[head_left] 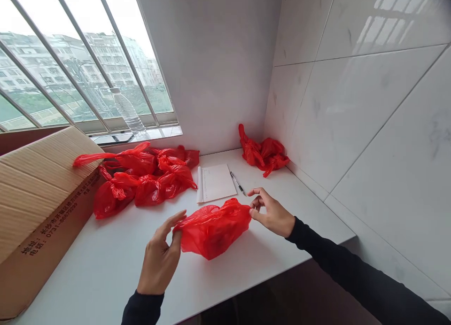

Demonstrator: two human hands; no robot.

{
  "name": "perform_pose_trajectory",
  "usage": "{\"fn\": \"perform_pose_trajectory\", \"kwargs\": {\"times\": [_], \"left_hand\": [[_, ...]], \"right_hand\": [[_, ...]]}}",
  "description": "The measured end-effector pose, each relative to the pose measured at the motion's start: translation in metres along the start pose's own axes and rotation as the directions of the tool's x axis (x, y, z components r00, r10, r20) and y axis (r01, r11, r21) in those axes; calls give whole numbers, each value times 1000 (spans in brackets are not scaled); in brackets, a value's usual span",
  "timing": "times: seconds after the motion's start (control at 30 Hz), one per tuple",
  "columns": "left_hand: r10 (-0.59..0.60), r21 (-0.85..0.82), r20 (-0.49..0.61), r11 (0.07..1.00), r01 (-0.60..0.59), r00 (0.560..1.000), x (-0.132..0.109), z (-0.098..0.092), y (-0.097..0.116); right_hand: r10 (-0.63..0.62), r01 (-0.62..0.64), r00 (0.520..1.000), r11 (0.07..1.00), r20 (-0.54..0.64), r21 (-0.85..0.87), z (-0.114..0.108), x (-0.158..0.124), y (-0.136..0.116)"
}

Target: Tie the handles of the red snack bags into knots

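Red bag stretches crosswise, right end angled farther away; both hands pinch its ends.

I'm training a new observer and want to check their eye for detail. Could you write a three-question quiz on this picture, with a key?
1. True or false: in the picture, the pen lies to the right of the notepad.
2. Which of these stands on the windowsill? A) a mug; B) a clear bottle; C) a lamp.
3. What is between the left hand and the right hand?

Key: 1. True. 2. B. 3. A red plastic bag.
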State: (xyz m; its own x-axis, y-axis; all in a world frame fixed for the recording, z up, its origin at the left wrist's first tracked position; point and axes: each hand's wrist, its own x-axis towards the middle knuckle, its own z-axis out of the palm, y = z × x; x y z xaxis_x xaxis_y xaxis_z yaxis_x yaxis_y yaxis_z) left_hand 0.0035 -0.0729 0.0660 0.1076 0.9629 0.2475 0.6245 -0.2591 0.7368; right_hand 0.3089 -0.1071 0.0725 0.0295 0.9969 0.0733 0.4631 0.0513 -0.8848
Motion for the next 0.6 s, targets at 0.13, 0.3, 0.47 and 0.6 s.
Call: {"fn": "perform_pose_trajectory", "kwargs": {"times": [0.13,0.3,0.47,0.6], "left_hand": [[231,107,25,967,-232,973,-9,16,26],[243,171,42,954,-247,969,-7,34,32],[42,-4,-83,999,-42,996,-6,17,17],[-298,-191,-276,949,252,914,-6,-7,9]], "right_hand": [[-152,153,988,986,16,-69,11,-1,-10],[-167,175,980,982,112,-71,25,6,-21],[-130,131,991,991,39,-31,26,9,-11],[-75,76,997,994,-20,81,19,8,3]]}}
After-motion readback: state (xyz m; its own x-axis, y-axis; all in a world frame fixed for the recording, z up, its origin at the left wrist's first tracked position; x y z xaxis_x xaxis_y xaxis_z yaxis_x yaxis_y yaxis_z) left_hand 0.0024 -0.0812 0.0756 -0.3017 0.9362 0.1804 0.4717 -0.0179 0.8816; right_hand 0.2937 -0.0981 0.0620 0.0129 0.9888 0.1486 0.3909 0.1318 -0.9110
